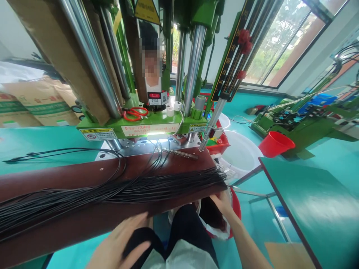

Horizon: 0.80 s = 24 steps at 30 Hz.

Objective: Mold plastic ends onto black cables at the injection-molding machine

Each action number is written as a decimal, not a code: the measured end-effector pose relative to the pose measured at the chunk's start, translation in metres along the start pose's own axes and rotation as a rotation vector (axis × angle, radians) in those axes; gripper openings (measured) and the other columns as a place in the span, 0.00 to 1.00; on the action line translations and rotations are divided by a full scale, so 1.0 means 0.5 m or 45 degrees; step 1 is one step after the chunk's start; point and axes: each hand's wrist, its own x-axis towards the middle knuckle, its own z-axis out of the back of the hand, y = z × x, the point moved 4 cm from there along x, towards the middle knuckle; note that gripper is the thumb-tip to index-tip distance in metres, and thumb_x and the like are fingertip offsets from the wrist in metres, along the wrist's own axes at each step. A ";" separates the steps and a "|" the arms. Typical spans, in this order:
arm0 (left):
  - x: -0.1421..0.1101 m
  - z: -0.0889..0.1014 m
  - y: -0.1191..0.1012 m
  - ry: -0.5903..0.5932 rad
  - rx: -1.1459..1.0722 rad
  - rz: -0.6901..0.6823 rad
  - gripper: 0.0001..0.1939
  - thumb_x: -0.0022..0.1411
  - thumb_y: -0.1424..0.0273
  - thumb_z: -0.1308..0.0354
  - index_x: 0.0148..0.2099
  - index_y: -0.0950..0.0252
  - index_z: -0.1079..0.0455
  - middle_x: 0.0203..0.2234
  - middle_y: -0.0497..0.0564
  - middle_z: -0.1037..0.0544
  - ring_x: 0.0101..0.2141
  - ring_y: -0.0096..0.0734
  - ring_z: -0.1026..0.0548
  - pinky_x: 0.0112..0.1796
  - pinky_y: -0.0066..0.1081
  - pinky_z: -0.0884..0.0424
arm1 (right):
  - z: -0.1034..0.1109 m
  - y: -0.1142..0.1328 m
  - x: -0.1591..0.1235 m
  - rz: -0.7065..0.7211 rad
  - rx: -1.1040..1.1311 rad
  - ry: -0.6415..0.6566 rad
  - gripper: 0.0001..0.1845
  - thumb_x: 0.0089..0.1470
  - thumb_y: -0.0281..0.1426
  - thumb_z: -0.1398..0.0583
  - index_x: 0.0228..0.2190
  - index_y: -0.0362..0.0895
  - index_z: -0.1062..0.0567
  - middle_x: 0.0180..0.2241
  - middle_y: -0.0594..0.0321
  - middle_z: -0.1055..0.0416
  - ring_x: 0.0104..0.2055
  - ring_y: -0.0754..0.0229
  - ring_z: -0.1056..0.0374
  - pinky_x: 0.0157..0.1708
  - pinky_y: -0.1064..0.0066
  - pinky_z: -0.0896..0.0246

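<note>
Two bare hands reach in from the near side of a long brown table (56, 231). Many thin black cords (157, 188) lie on it in a flat bunch, running from the far left to the table's right end, where their tips fan out a little. The left hand (120, 239) is blurry and sits by the near edge of the table, to the left of the person's knees. Its thumb is wide apart from the fingers, and it has hold of nothing. The right hand (223, 203) is at the right end of the table, just beside the tips of the cords. Its fingers are partly hidden near the table edge, so I cannot tell how far open they are or if they hold a cord. Under that hand is a red bin (237, 205) with a white bag (217, 232) in it. A few loose black cords curl up from the bunch, some to the left and some to the green machine (157, 125) on the far side. A thin metal rod (182, 153) lies on the table in front of the machine. Scissors with orange-red handles (136, 114) rest on a green ledge of the machine, to the left. Far to the right are a big white tub (252, 155) and a red bucket (276, 145), with a green table (316, 194) nearer. Big paper sacks (40, 101) stand at the far left.
</note>
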 end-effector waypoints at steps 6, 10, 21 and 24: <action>0.218 -0.076 -0.205 0.049 0.583 -0.428 0.38 0.48 0.57 0.40 0.59 0.67 0.45 0.57 0.61 0.41 0.55 0.52 0.44 0.52 0.46 0.46 | 0.012 0.006 -0.004 0.020 -0.031 0.002 0.14 0.44 0.32 0.42 0.36 0.41 0.28 0.32 0.59 0.27 0.38 0.52 0.32 0.41 0.61 0.37; 0.294 -0.085 -0.207 0.339 0.693 -0.400 0.25 0.50 0.59 0.42 0.48 0.68 0.34 0.42 0.60 0.29 0.44 0.47 0.33 0.44 0.41 0.38 | 0.031 0.005 -0.025 0.053 0.038 0.068 0.21 0.44 0.27 0.43 0.44 0.42 0.34 0.40 0.58 0.30 0.42 0.56 0.34 0.46 0.61 0.40; 0.353 -0.008 -0.204 0.388 -0.246 -0.192 0.13 0.49 0.58 0.44 0.27 0.64 0.35 0.22 0.45 0.32 0.26 0.28 0.34 0.29 0.27 0.39 | 0.092 0.109 -0.082 -0.011 -0.284 0.513 0.28 0.48 0.27 0.45 0.52 0.46 0.38 0.37 0.60 0.30 0.35 0.61 0.33 0.36 0.70 0.38; 0.360 0.036 -0.200 0.261 -0.450 -0.084 0.15 0.46 0.57 0.42 0.28 0.64 0.36 0.20 0.43 0.34 0.23 0.25 0.37 0.25 0.25 0.41 | 0.092 0.203 -0.081 0.070 -0.286 0.631 0.21 0.50 0.27 0.46 0.48 0.47 0.33 0.34 0.61 0.27 0.33 0.61 0.33 0.32 0.73 0.39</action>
